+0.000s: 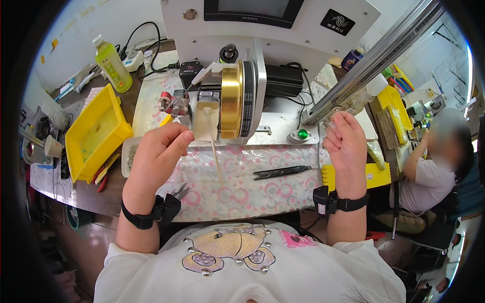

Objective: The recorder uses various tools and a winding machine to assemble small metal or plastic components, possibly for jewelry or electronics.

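A white bench machine carries a gold-coloured wheel (231,103) with a black belt beside it. Left of the wheel sits a pale translucent block (206,120), with a thin beige strand (214,151) hanging down toward the cloth. My left hand (164,151) is closed, fingers curled and thumb pressed to the index finger, just below the red and metal fitting (176,103). Whatever it pinches is hidden. On the other side, my right hand (346,144) is raised near the metal rail, its thumb and fingertips pinched together. A tiny pale thing shows at those fingertips, too small to name.
Black tweezers (281,172) lie on the patterned cloth (242,194). A green button (302,134) sits on the machine base. At left stand a yellow tray (96,134) and a green drink bottle (111,65). A slanted metal rail (369,63) rises at right; another person (432,177) sits beyond.
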{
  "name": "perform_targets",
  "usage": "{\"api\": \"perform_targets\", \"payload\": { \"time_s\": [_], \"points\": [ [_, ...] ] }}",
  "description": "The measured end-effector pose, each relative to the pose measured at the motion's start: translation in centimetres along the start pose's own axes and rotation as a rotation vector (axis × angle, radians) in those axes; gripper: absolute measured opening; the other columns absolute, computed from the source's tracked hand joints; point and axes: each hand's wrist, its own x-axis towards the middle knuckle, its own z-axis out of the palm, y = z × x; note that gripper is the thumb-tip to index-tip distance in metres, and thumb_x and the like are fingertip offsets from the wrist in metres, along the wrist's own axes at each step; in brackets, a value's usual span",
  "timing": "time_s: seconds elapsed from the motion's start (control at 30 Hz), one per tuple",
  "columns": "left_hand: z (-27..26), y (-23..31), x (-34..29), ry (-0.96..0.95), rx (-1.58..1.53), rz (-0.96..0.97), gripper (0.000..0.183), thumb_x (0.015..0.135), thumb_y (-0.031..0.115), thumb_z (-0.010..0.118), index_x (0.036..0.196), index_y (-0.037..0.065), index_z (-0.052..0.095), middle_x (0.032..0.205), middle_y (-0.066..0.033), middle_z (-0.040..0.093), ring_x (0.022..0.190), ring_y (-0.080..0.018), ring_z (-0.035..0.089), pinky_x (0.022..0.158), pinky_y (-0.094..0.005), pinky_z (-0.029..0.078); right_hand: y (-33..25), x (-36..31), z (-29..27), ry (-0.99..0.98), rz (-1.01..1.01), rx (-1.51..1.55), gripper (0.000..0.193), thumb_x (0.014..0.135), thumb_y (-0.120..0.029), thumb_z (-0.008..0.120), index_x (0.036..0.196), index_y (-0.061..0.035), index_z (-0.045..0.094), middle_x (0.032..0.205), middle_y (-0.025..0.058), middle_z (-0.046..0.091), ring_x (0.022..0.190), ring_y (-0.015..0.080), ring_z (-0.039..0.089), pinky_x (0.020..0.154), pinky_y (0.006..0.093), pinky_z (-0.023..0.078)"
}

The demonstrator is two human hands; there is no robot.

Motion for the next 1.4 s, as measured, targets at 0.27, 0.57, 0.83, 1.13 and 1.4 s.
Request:
{"api": "perform_targets", "payload": {
  "time_s": [0.27, 0.57, 0.83, 1.13, 1.4],
  "points": [
    [0.3, 0.1, 0.1, -0.005, 0.179, -0.04, 0.015, 0.089, 0.015, 0.057, 0.098, 0.003, 0.06, 0.064, 0.0019, 0.051, 0.057, -0.0062, 0.045, 0.054, -0.0219, 0.037, 2.2, 1.4, 3.8, -0.177, 0.159, -0.078, 0.008, 0.09, -0.011, 0.06, 0.088, -0.0041, 0.056, 0.059, -0.0076, 0.037, 0.045, 0.0021, 0.03, 0.04, 0.0193, 0.023],
    [-0.3, -1.5, 0.5, -0.172, -0.084, -0.184, 0.032, 0.095, 0.026, 0.051, 0.115, 0.002, 0.052, 0.079, -0.0042, 0.059, 0.072, -0.0121, 0.058, 0.061, -0.0259, 0.047, 3.5, 2.6, 8.3, -0.353, 0.247, -0.208, 0.008, 0.087, -0.01, 0.062, 0.085, -0.004, 0.057, 0.059, -0.0073, 0.04, 0.046, 0.0013, 0.03, 0.041, 0.0187, 0.024],
    [1.7, -1.7, 3.0, -0.225, -0.632, -0.321, 0.037, 0.098, 0.037, 0.042, 0.107, 0.004, 0.055, 0.076, -0.004, 0.059, 0.063, -0.012, 0.057, 0.055, -0.0247, 0.047, 3.6, 2.8, 8.1, -0.358, 0.257, -0.183, 0.008, 0.089, -0.01, 0.06, 0.088, -0.0028, 0.057, 0.059, -0.0069, 0.04, 0.046, 0.0018, 0.031, 0.041, 0.0186, 0.024],
    [3.4, -2.4, 3.1, -0.047, -0.952, -0.176, 0.024, 0.095, 0.022, 0.05, 0.078, 0.006, 0.055, 0.055, 0.0005, 0.047, 0.047, -0.0077, 0.042, 0.044, -0.0216, 0.032, 3.3, 3.5, 7.3, -0.412, 0.226, -0.36, 0.011, 0.088, -0.013, 0.062, 0.086, -0.0029, 0.058, 0.061, -0.0063, 0.044, 0.048, 0.0014, 0.032, 0.043, 0.0183, 0.025],
    [-1.0, -2.4, 3.1, 0.417, -0.342, 0.111, 0.027, 0.092, 0.017, 0.056, 0.071, 0.002, 0.056, 0.058, 0.0046, 0.045, 0.053, -0.0038, 0.037, 0.048, -0.0208, 0.03, 3.1, 3.2, 7.3, -0.452, 0.177, -0.511, 0.011, 0.086, -0.014, 0.064, 0.087, -0.0036, 0.061, 0.066, -0.0056, 0.051, 0.05, 0.0008, 0.035, 0.044, 0.018, 0.026]
  ]
}}
